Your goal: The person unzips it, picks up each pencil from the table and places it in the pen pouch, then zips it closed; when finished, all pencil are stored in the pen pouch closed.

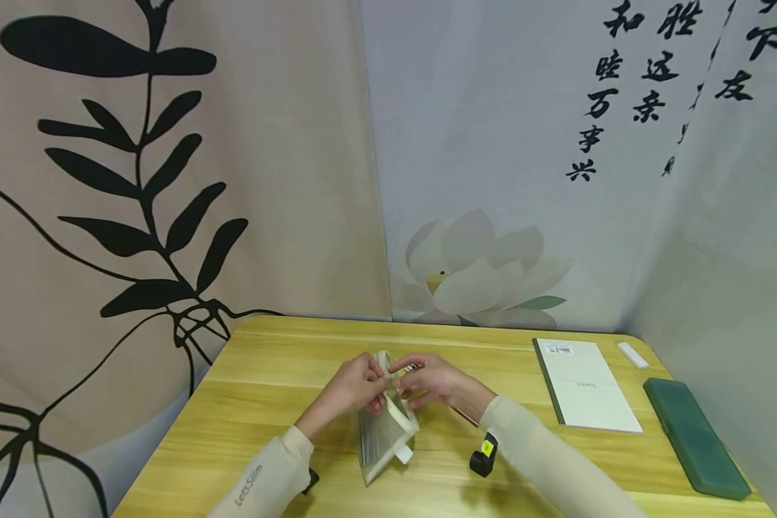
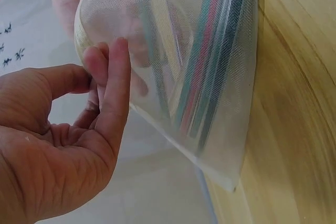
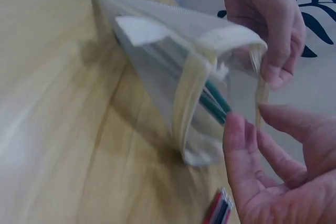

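A white mesh zipper pouch (image 1: 388, 440) stands tilted over the table with its mouth spread apart between both hands. My left hand (image 1: 357, 385) pinches the rim on one side, thumb against fingers. On the same rim my right hand (image 1: 435, 381) pinches the edge, its fingertips inside the mouth, as the right wrist view shows. Several long thin pens or pencils (image 2: 202, 61), green, pink and dark, show through the mesh. The green ones (image 3: 214, 103) point out toward the opening. A white tag (image 3: 142, 31) sticks out from the pouch's side.
A small bundle of pens (image 3: 219, 208) lies on the wooden table (image 1: 285, 360) beside the pouch, partly behind my right hand in the head view. To the right are a pale notebook (image 1: 589, 385), a white eraser-like block (image 1: 632, 355) and a green case (image 1: 696, 439).
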A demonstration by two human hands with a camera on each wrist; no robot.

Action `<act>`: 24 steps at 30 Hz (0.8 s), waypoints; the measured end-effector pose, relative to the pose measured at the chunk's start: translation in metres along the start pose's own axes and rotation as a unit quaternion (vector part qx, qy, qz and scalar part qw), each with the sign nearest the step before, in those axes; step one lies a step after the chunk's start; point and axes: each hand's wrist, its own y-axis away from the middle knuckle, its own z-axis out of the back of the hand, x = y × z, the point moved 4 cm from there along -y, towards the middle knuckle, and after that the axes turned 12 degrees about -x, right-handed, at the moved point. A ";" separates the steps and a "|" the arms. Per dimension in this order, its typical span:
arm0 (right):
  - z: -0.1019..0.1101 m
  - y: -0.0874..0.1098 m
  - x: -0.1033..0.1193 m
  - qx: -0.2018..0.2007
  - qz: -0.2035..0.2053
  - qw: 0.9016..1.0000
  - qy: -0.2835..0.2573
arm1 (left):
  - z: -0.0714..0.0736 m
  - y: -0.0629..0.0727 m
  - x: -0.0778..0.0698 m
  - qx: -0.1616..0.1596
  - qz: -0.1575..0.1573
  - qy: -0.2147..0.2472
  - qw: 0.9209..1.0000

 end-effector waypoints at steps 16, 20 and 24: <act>0.078 -0.003 -0.017 -0.103 0.025 0.992 0.067 | 0.002 0.000 0.004 -0.005 0.012 0.021 1.000; 0.095 -0.005 -0.021 -0.091 0.059 0.989 0.103 | 0.002 0.000 0.004 -0.003 0.016 0.019 1.000; 0.104 -0.009 -0.028 -0.058 0.079 0.988 0.117 | 0.002 0.001 0.003 0.002 0.016 0.019 1.000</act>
